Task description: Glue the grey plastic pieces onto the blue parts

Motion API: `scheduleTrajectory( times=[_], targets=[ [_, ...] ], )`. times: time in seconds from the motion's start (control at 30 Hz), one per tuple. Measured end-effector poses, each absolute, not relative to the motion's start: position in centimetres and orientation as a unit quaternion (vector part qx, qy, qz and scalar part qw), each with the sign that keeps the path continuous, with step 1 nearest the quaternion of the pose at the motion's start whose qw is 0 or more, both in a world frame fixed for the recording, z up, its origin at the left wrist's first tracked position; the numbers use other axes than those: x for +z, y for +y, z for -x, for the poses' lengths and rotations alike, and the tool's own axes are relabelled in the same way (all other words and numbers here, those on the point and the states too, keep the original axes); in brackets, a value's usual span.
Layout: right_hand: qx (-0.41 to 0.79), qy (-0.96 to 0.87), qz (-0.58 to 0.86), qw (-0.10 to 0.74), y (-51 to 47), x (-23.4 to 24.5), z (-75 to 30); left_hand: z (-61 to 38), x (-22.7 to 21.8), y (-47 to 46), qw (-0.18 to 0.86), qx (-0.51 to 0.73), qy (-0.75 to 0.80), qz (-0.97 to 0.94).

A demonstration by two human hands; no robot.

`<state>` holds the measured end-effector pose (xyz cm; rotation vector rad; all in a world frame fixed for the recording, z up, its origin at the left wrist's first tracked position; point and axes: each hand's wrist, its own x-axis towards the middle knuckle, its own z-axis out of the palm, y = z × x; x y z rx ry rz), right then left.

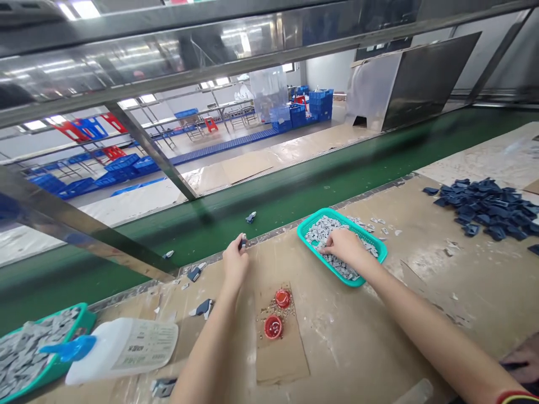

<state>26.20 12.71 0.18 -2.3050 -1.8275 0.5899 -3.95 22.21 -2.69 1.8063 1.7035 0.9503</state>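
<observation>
My left hand (236,258) is closed around a small dark blue plastic piece (242,243) at the belt-side edge of the table, with a pale bit showing at its top. Over a teal plastic basket (300,229) to the right, my right hand (343,245) reaches in with thumb and fingers pinched together. Small light grey plastic pieces (320,227) fill this basket. Whatever sits between the right fingertips is hidden. Between my forearms, two small red cups (273,326) with shiny red insides stand on a cardboard strip (282,362).
A green conveyor belt (295,196) runs behind the table, carrying a few small pieces. Dark blue pieces (488,207) are heaped at right. A white bottle with a blue nozzle (126,348) lies beside another teal basket (86,320). A metal post (155,160) rises at left.
</observation>
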Motion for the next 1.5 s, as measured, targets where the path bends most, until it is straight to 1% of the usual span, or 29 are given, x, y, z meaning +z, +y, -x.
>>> scheduleTrajectory(
  times=[0.1, 0.27, 0.4, 0.5, 0.63, 0.7, 0.77, 0.87, 0.9, 0.97, 1.0, 1.07, 1.13, 1.2, 1.33, 1.5],
  targets=[
    [0.181, -0.618, 0.763, 0.047, 13.5, 0.1, -25.1, 4.2, -2.8, 26.2, 0.164, 0.282, 0.653, -0.684],
    [0.168, -0.655, 0.737, 0.023, 13.4, 0.1, -25.0, 4.6, -2.6, 30.9, 0.085, 0.205, 0.688, -0.691],
    [0.165, -0.666, 0.727, 0.022, 13.0, 0.1, -25.2, 3.4, -2.7, 32.8, 0.052, 0.186, 0.679, -0.708],
    [0.159, -0.666, 0.728, 0.029, 12.6, -0.2, -25.3, 2.4, -2.7, 33.2, 0.056, 0.187, 0.671, -0.715],
    [0.157, -0.662, 0.732, 0.045, 11.6, -0.2, -25.6, 1.7, -1.9, 31.8, 0.098, 0.223, 0.639, -0.730],
    [0.153, -0.656, 0.735, 0.082, 10.9, 0.2, -25.8, 1.7, -1.0, 29.7, 0.132, 0.253, 0.611, -0.738],
    [0.177, -0.639, 0.728, 0.176, 9.9, 0.5, -25.7, 1.9, 0.1, 26.6, 0.180, 0.285, 0.579, -0.743],
    [0.291, -0.570, 0.673, 0.371, 8.2, 0.6, -24.2, 2.8, 1.7, 20.2, 0.256, 0.327, 0.534, -0.737],
    [0.342, -0.543, 0.645, 0.415, 7.6, 0.5, -23.3, 3.2, 2.2, 17.9, 0.276, 0.340, 0.524, -0.730],
    [0.445, -0.498, 0.585, 0.460, 6.6, -0.1, -21.2, 4.3, 3.0, 13.4, 0.322, 0.378, 0.518, -0.696],
    [0.489, -0.482, 0.560, 0.464, 6.2, -0.6, -20.1, 4.8, 3.3, 11.4, 0.354, 0.415, 0.525, -0.653],
    [0.549, -0.461, 0.528, 0.456, 5.7, -1.7, -18.0, 5.8, 3.4, 7.7, 0.382, 0.491, 0.557, -0.550],
    [0.571, -0.449, 0.520, 0.449, 5.5, -2.8, -16.5, 6.4, 3.1, 4.8, 0.380, 0.549, 0.589, -0.455],
    [0.575, -0.445, 0.521, 0.446, 5.5, -3.7, -15.7, 6.6, 2.3, 2.6, 0.387, 0.580, 0.602, -0.389],
    [0.573, -0.448, 0.521, 0.447, 5.7, -4.6, -15.0, 6.3, 0.1, 0.0, 0.432, 0.588, 0.610, -0.309],
    [0.556, -0.460, 0.538, 0.436, 5.8, -4.4, -14.9, 6.4, -1.1, -0.3, 0.471, 0.574, 0.597, -0.304]
  ],
)
